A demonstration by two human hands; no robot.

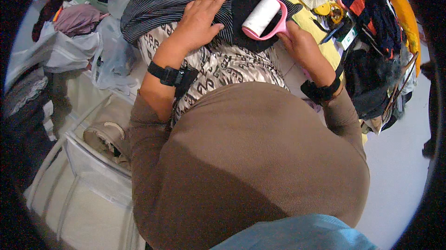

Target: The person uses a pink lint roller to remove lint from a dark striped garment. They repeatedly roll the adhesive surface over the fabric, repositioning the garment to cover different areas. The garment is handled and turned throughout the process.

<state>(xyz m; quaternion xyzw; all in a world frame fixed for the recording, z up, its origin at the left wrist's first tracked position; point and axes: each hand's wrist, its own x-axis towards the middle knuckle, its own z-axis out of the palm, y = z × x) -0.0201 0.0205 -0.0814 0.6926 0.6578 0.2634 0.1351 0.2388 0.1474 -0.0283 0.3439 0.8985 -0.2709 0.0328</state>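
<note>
My right hand grips the pink handle of a lint roller with a white adhesive roll. The roller is over a black part of a dark striped garment, which lies across my lap; whether it touches the cloth I cannot tell. My left hand rests flat on the striped cloth, left of the roller, palm down with the fingers spread and the thumb apart. Beneath the garment, patterned light fabric covers my legs. Both wrists wear black straps.
At the upper right are a yellow tape measure, a small white-and-green box and a heap of dark and orange cloth. Clear plastic bags and a mauve cloth lie at the left. A transparent-sided fabric container stands at the lower left.
</note>
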